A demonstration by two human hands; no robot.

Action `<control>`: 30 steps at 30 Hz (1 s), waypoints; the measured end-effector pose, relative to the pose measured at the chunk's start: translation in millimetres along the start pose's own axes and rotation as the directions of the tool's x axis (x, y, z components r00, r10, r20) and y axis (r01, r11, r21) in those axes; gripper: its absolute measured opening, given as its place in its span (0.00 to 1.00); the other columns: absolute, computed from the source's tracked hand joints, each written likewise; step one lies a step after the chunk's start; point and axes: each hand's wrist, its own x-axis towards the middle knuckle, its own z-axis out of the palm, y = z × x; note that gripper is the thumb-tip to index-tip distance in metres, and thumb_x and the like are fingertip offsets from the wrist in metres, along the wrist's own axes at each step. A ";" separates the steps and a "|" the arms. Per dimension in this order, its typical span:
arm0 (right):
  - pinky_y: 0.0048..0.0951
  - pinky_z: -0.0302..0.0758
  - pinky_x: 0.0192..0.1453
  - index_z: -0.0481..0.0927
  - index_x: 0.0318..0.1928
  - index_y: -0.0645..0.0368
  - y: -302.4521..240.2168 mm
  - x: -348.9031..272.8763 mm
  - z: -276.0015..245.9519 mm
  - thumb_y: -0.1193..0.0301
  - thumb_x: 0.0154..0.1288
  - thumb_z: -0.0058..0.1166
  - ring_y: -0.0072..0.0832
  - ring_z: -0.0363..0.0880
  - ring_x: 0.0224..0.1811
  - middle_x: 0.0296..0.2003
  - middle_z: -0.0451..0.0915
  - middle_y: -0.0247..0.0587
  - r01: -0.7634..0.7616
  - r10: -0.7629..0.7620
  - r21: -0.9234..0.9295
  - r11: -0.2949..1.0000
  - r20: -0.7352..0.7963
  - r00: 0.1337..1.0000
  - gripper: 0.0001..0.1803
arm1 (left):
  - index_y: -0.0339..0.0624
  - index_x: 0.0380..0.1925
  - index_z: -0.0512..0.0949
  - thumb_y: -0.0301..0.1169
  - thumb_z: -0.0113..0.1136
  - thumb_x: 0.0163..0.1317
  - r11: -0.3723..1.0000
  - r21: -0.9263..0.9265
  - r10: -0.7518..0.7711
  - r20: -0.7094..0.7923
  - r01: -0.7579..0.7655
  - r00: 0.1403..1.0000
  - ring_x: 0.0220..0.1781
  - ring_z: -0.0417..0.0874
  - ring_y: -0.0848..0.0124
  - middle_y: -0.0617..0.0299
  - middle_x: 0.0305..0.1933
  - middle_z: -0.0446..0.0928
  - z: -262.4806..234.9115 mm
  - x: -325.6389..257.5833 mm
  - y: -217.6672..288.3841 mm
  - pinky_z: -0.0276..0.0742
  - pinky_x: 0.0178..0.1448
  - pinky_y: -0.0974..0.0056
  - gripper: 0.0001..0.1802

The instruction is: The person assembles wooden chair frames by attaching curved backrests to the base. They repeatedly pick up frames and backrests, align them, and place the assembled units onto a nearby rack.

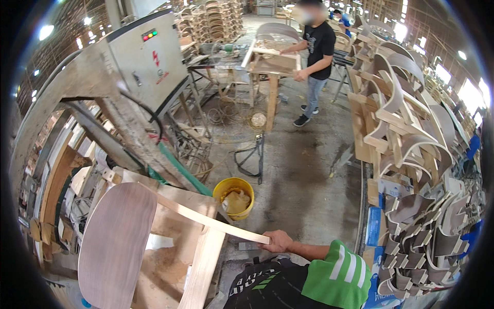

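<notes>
Brown chair back [118, 242], pale curved rail [193, 212] | right hand [276, 241] grips rail's end | left hand unseen, can't tell.

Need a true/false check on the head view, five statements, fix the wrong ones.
1. The right hand grips one end of a pale wooden strip. True.
2. The left hand is in view. False: only the right hand shows.
3. A brown curved panel is left of the gripped end. True.
4. The bucket on the floor is blue. False: it is yellow.
5. The co-worker wears a black T-shirt. True.
</notes>
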 end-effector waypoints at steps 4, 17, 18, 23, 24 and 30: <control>0.46 0.83 0.51 0.87 0.48 0.50 44.5 -47.0 -25.8 0.40 0.63 0.64 0.49 0.88 0.45 0.40 0.89 0.48 -0.064 0.069 0.047 0.997 -0.112 0.991 0.28 | 0.29 0.40 0.82 0.55 0.68 0.67 0.998 -0.018 0.053 0.100 -0.052 0.994 0.30 0.79 0.60 0.51 0.31 0.82 15.3 -44.7 19.3 0.76 0.36 0.52 0.32; 0.34 0.81 0.47 0.88 0.49 0.56 138.3 -170.3 -89.5 0.56 0.63 0.72 0.30 0.88 0.39 0.38 0.89 0.43 -0.145 0.375 0.444 0.884 -0.488 0.788 0.21 | 0.27 0.55 0.79 0.39 0.64 0.71 0.879 -0.405 0.392 0.314 -0.252 0.865 0.40 0.84 0.62 0.50 0.46 0.84 94.1 -92.6 79.0 0.80 0.42 0.56 0.24; 0.32 0.80 0.43 0.87 0.46 0.61 146.9 -171.0 -93.8 0.55 0.64 0.72 0.27 0.84 0.35 0.33 0.87 0.41 -0.050 0.327 0.440 0.896 -0.579 0.747 0.22 | 0.29 0.57 0.78 0.40 0.63 0.72 0.897 -0.394 0.357 0.383 -0.199 0.852 0.44 0.83 0.63 0.53 0.49 0.83 105.3 -107.5 113.9 0.80 0.46 0.58 0.24; 0.30 0.78 0.36 0.84 0.42 0.63 165.5 -137.7 -129.4 0.59 0.68 0.69 0.25 0.82 0.30 0.30 0.84 0.36 0.276 0.364 0.650 0.708 -0.671 0.646 0.18 | 0.31 0.70 0.70 0.44 0.57 0.75 0.711 -0.551 0.683 0.394 -0.436 0.615 0.57 0.79 0.66 0.53 0.57 0.80 155.8 -122.2 251.1 0.74 0.63 0.60 0.33; 0.29 0.78 0.36 0.84 0.41 0.63 162.6 -131.1 -144.1 0.60 0.68 0.69 0.25 0.82 0.29 0.30 0.83 0.35 0.337 0.390 0.690 0.640 -0.670 0.632 0.17 | 0.31 0.71 0.68 0.47 0.57 0.74 0.623 -0.626 0.767 0.374 -0.468 0.521 0.58 0.79 0.66 0.52 0.58 0.79 165.3 -135.6 279.2 0.75 0.62 0.59 0.35; 0.29 0.78 0.35 0.79 0.48 0.62 146.3 -94.9 -224.0 0.59 0.70 0.69 0.27 0.81 0.29 0.29 0.81 0.38 0.549 0.467 0.731 0.404 -0.681 0.563 0.20 | 0.37 0.68 0.68 0.46 0.69 0.67 0.572 -0.753 0.820 0.527 -0.324 0.223 0.44 0.80 0.73 0.62 0.48 0.80 237.8 -171.4 344.8 0.79 0.48 0.65 0.37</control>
